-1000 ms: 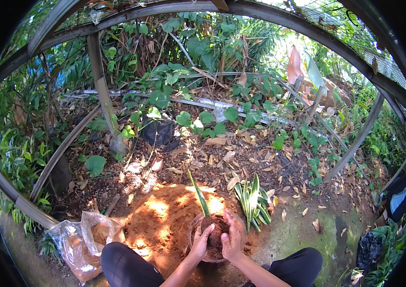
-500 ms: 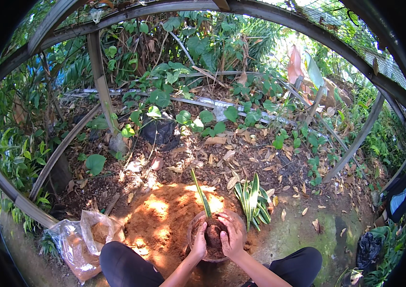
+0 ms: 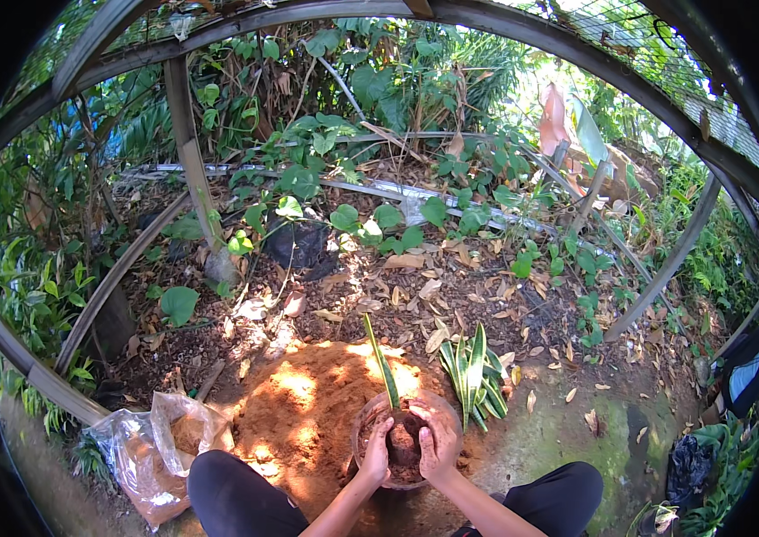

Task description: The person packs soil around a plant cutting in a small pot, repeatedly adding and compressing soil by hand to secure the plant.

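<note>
A round, see-through pot (image 3: 361, 431) with brown soil (image 3: 405, 437) in it stands between my knees. One upright snake plant leaf (image 3: 380, 362), green with yellow edges, rises from the far side of the soil. My left hand (image 3: 375, 455) and my right hand (image 3: 439, 441) both reach inside the rim. Their fingers are pressed together and curved around a mound of soil, one hand on each side, at the foot of the leaf. Part of my fingertips is hidden against the soil.
Reddish-brown loose soil (image 3: 294, 403) is heaped left of and behind the pot. More snake plant leaves (image 3: 472, 376) lie just to the right. A clear plastic bag (image 3: 151, 456) holding brown material sits by my left knee. Dry leaves and a wooden frame (image 3: 191, 174) stand beyond.
My hands have shifted slightly, the right one drawing a little to the right, and more of the soil mound shows between them. The leaf leans slightly further right.
</note>
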Tool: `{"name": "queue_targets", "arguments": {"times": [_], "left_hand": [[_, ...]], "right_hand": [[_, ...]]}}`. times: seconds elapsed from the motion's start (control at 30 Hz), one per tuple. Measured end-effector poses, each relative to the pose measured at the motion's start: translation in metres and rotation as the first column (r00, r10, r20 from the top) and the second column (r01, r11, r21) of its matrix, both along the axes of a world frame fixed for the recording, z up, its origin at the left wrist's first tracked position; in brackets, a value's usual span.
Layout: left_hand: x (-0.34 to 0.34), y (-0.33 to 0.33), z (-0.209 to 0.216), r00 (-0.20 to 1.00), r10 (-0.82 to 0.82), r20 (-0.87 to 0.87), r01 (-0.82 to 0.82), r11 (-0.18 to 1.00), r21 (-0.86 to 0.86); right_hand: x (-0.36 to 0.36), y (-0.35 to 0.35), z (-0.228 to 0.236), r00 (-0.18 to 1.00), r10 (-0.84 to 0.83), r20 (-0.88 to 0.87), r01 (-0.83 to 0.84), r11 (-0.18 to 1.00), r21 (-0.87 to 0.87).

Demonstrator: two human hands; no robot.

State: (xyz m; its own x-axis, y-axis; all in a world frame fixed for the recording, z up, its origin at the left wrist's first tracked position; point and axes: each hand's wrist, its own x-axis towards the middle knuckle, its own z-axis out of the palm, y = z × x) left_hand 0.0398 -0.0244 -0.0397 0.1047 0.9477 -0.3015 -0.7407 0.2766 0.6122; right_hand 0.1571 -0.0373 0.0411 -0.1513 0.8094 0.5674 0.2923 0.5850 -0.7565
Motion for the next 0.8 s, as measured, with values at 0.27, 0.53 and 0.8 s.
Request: {"name": "queue_targets", "arguments": {"times": [0.27,0.53,0.8], "left_hand": [[0.0,0.005,-0.024,0.997,0.071,0.036,-0.075,0.993,0.093],[-0.003,0.007,-0.032,0.998,0.041,0.054,-0.039,0.998,-0.04],[-0.002,0.004,0.001,0.995,0.075,0.06,-0.074,0.997,-0.01]], "right_hand": [[-0.002,0.002,0.004,0.999,-0.013,0.043,0.018,0.993,-0.113],[0.0,0.0,0.009,0.988,0.021,0.156,-0.011,0.998,-0.061],[0.005,0.001,0.008,0.876,-0.069,0.477,0.001,0.99,0.141]]}}
